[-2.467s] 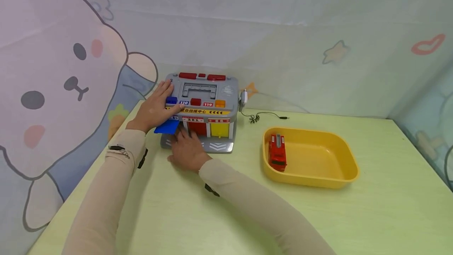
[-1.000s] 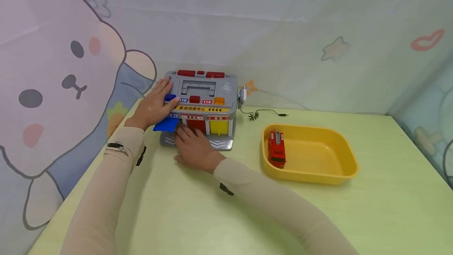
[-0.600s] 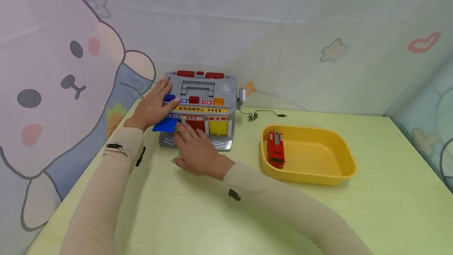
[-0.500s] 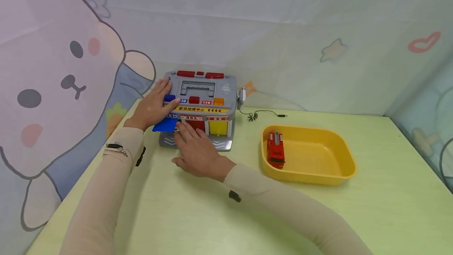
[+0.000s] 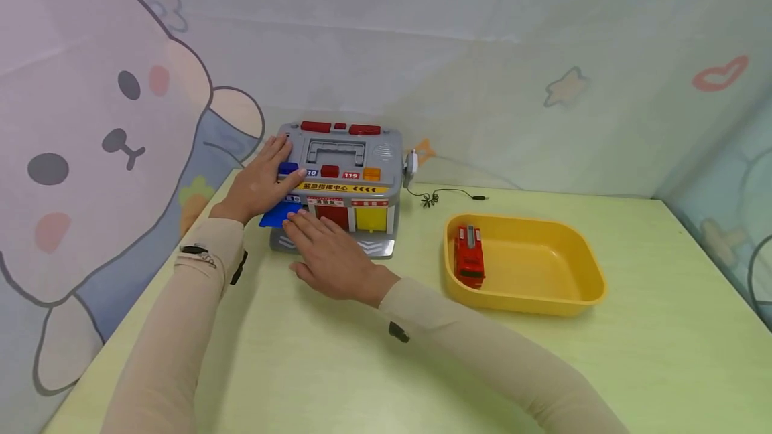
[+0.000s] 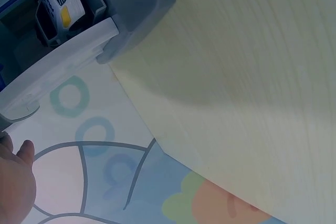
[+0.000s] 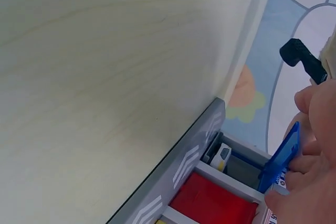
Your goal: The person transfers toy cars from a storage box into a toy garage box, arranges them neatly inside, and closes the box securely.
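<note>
A grey toy rescue station (image 5: 356, 186) stands at the back left of the table. My left hand (image 5: 259, 183) rests on its top left corner, thumb stretched along the front edge near the blue button (image 5: 287, 168). The blue door (image 5: 279, 215) of the left bay is swung up and juts outward. My right hand (image 5: 338, 256) is in front of the station, fingers straight, with the fingertips at the door's right edge; whether they touch it I cannot tell. A white toy car (image 6: 64, 1) sits inside the left bay, seen in both wrist views.
A yellow tray (image 5: 537, 303) with a red toy truck (image 5: 470, 256) at its left side stands to the right. A thin black cable (image 5: 449, 191) lies behind it. The red door (image 5: 332, 216) and yellow door (image 5: 370, 218) are down. A printed cloth (image 5: 482, 86) hangs behind the table.
My right hand has drawn back from the left bay, its fingers straightening, then its fingertips shifted slightly left to the blue door's edge. The left hand keeps its place; the door stays raised.
</note>
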`<state>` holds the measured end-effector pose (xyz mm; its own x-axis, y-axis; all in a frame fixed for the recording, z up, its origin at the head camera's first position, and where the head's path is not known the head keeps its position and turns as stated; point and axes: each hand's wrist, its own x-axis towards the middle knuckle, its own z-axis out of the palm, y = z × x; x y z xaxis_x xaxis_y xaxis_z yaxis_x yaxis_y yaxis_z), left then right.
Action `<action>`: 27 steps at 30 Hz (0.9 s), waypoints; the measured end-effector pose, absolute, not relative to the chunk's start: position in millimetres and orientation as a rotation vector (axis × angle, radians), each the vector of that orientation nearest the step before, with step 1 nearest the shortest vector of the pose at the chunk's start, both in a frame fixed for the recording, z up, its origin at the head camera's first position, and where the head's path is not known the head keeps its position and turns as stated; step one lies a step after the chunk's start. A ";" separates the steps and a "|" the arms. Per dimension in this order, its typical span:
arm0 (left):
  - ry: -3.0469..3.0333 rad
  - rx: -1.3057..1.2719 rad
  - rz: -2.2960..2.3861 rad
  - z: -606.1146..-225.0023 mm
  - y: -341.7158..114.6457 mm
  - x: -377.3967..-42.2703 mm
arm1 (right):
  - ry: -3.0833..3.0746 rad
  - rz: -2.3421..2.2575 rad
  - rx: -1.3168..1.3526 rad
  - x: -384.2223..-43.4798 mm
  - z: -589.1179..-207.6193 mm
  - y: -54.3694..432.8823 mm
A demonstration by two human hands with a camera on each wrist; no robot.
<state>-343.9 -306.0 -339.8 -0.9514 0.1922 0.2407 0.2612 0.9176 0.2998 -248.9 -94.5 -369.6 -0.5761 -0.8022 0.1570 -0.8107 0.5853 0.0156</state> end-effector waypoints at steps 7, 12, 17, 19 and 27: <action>-2.872 -0.336 -0.522 -338.9 -304.1 -343.4 | -2.689 -0.019 1.414 -254.3 -377.3 -100.9; -2.864 -0.330 -0.517 -338.6 -304.4 -342.0 | -2.677 -0.076 1.417 -256.5 -382.2 -103.0; -2.873 -0.326 -0.527 -338.6 -305.4 -340.3 | -2.695 -0.096 1.417 -258.7 -387.0 -106.4; -2.876 -0.322 -0.529 -338.9 -304.8 -340.1 | -2.722 -0.094 1.409 -260.6 -389.3 -107.9; -2.877 -0.314 -0.534 -339.1 -305.2 -341.8 | -2.770 -0.092 1.372 -269.1 -395.8 -112.2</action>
